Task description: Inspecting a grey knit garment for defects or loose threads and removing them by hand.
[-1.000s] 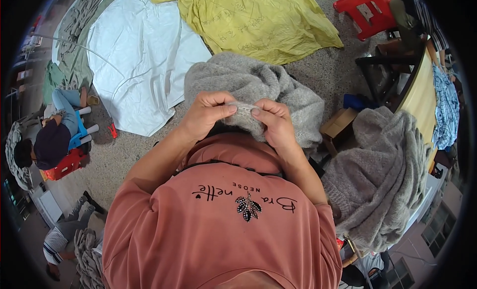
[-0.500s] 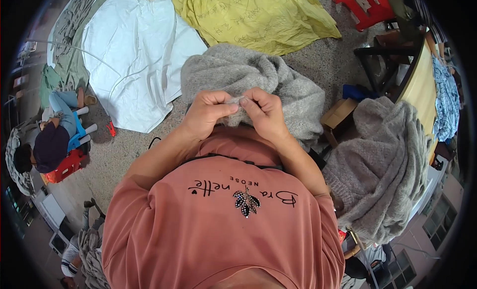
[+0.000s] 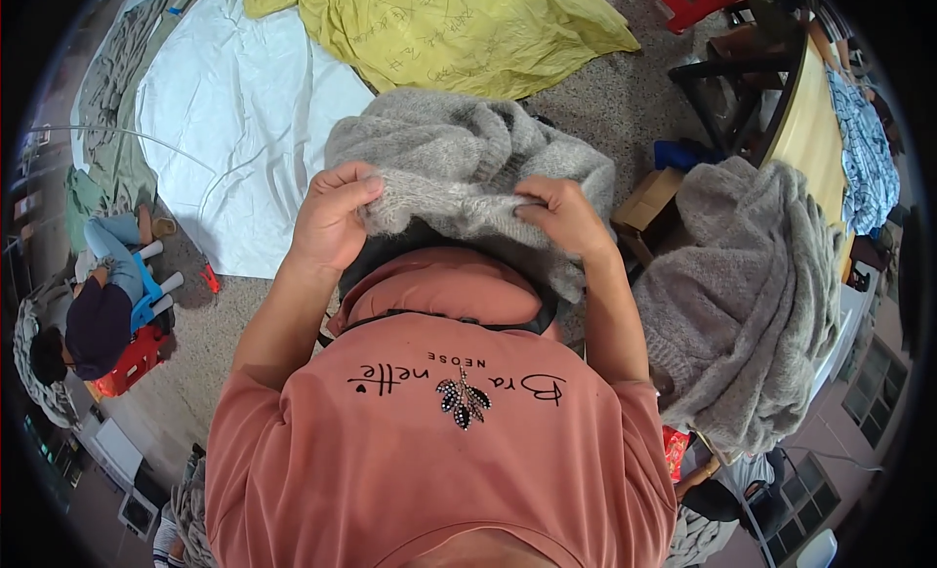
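A fuzzy grey knitted garment point(image 3: 429, 139) lies bunched over my lap. One edge of it is stretched between my two hands. My left hand point(image 3: 332, 215) pinches the left end of that edge, thumb pressed on top. The right end is gripped between the thumb and fingers of my right hand point(image 3: 566, 217). Between them the knit hangs in a loose, slightly rumpled band. The far part of the garment is folded over itself, and its full shape cannot be made out.
More grey knitwear point(image 3: 742, 304) is heaped at my right, beside a cardboard box point(image 3: 648, 199) and a wooden table point(image 3: 810, 129). White sheeting point(image 3: 234, 129) and yellow sheeting point(image 3: 449, 36) cover the floor ahead. A seated person point(image 3: 98, 314) is at far left, near small red pliers point(image 3: 210, 278).
My hands were close together, pinching the knit at one spot. Now they are spread apart to left and right, with the garment's edge drawn out between them.
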A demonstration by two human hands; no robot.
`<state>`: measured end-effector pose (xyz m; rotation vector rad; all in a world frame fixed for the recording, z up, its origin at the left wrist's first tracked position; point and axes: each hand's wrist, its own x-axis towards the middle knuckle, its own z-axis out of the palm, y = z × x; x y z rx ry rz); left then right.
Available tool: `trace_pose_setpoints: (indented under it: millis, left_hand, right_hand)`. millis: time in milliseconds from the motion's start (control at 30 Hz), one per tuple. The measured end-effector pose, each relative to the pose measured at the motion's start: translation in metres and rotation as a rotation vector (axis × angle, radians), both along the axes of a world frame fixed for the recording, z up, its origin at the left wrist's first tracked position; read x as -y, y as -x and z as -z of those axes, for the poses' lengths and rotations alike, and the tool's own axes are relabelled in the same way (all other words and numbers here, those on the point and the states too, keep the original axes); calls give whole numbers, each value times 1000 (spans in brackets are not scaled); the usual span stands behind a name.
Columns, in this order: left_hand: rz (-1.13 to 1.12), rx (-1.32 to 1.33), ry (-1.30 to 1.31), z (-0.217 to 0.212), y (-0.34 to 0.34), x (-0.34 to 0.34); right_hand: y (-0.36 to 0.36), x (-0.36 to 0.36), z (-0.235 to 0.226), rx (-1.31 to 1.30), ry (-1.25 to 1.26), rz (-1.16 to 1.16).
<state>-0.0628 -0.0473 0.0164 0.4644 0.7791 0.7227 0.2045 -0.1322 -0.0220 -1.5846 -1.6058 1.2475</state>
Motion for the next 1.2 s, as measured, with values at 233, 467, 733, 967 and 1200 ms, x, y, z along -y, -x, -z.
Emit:
trace_pose_setpoints:
  millis: [233,467,733,967,1200]
  left_hand:
    - [88,-53,-93,-4,-13,-7]
    - [369,-436,-264,-19,-43,12]
    - [333,-55,-128,21,-32,16]
    - [238,-74,-32,26,-25,15]
    - [261,-216,-148,21,-30,13]
  right_hand:
    - [16,8,-62,372,-632,40]
    - [67,-17,-85,301,-813,-190]
    - [80,-23,-62,340,-894,-254]
    - [86,-31,-51,332,-894,-297]
    - [83,-28,-45,342,-890,-255]
